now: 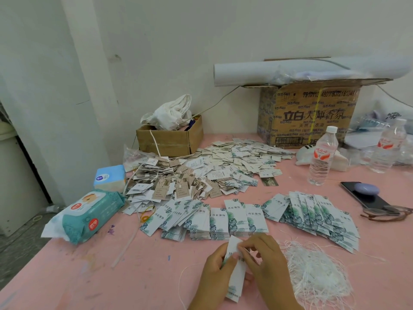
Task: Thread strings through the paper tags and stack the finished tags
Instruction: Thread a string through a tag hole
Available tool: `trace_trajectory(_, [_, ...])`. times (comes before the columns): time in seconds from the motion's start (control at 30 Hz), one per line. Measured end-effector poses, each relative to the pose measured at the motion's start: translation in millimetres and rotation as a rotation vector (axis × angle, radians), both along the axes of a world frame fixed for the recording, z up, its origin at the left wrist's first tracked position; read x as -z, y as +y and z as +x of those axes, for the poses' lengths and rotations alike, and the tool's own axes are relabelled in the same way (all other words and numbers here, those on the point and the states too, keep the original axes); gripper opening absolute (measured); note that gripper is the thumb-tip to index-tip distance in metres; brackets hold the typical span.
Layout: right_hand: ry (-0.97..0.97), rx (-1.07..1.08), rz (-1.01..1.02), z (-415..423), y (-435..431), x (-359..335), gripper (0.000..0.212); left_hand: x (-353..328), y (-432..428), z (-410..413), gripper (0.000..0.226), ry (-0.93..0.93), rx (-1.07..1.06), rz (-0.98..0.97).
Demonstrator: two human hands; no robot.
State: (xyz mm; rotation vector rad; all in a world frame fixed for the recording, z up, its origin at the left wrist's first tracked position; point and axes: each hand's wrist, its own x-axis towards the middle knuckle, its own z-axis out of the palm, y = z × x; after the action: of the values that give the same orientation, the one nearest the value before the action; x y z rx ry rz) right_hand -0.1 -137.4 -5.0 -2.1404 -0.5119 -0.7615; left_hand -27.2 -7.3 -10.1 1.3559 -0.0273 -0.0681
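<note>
At the near edge of the counter your two hands meet over one paper tag. Your left hand grips it from the side, with the thumb laid across its printed face. Your right hand has its fingers curled and pinches the tag's upper end. Whether a string sits in that pinch is too small to tell. The tangled bundle of strings lies just right of your right hand. Beyond your hands, fanned tags run in rows across the middle. A heap of loose tags spreads toward the far edge, up to the cardboard box. A pack of wipes sits at the left edge.
</note>
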Motion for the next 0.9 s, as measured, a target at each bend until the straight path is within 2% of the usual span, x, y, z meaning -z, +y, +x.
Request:
trace_trajectory(0.43, [-0.069,0.028,-0.05,0.4,0.5,-0.6,0.029,1.0,1.9,0.5,0.02,-0.024,-0.063,-0.025])
trace_trajectory(0.67, [-0.114,0.047,-0.041,1.8,-1.7,2.3,0.029,3.3,1.6,1.6,0.018,-0.08,-0.139,0.053])
trace_trajectory(0.9, [-0.039,-0.003,0.038,-1.4,-0.6,2.4,0.027,1.3,1.6,0.5,0.023,-0.066,-0.146,0.009])
